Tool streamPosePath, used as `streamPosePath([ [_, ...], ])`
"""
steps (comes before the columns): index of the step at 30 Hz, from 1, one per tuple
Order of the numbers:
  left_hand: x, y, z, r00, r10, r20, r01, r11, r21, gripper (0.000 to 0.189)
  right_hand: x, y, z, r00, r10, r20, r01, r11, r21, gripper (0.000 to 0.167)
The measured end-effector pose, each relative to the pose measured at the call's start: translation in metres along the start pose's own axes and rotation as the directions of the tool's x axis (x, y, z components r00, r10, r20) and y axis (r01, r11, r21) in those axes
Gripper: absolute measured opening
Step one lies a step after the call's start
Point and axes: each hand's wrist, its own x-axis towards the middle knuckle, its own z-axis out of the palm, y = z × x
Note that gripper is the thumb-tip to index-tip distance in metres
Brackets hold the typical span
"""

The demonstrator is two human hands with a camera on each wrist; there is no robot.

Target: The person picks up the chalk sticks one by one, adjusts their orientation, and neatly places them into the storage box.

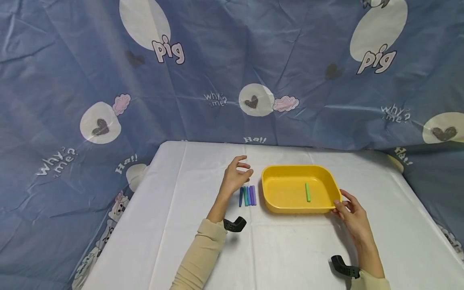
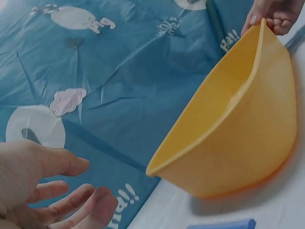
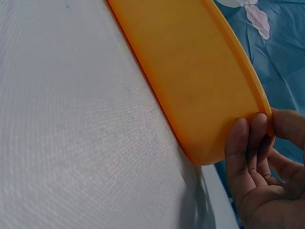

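Note:
A yellow plastic tray [image 1: 270, 208] stands on the white table, and one light green crayon-like stick [image 1: 307, 192] lies inside it. My right hand [image 1: 351, 211] grips the tray's near right corner, thumb at the rim and fingers against the outer wall, as the right wrist view shows at the tray's wall [image 3: 190, 81]. Left of the tray, several sticks [image 1: 248, 196] in dark blue, green, blue and purple lie side by side. Just beyond and above this row is my left hand [image 1: 235, 176], its fingers spread and loosely bent with nothing between them. A blue stick [image 2: 224, 224] shows at the left wrist view's bottom edge.
A white cloth covers the table [image 1: 203, 173]. Behind it hangs a blue printed curtain [image 1: 203, 72], which also drops down on both sides. Black camera mounts sit on the left wrist [image 1: 235, 224] and right wrist [image 1: 344, 266].

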Motion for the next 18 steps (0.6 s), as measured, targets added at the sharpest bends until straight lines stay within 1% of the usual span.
streamPosePath([
  [4, -0.001, -0.004, -0.003, 1.0, -0.022, -0.02, 0.022, 1.0, 0.004, 0.053, 0.0, 0.0, -0.001, 1.0, 0.006, 0.002, -0.006, 1.0, -0.001, 0.064],
  [10, -0.002, -0.01, -0.008, 0.998, -0.038, -0.041, 0.039, 0.999, 0.007, 0.053, 0.001, 0.0, -0.001, 1.0, 0.019, -0.003, -0.019, 1.0, -0.009, 0.064],
  [18, -0.003, -0.024, -0.015, 0.998, -0.053, -0.047, 0.053, 0.999, 0.008, 0.052, 0.002, 0.001, -0.002, 1.0, 0.003, 0.007, -0.003, 1.0, 0.014, 0.064],
])
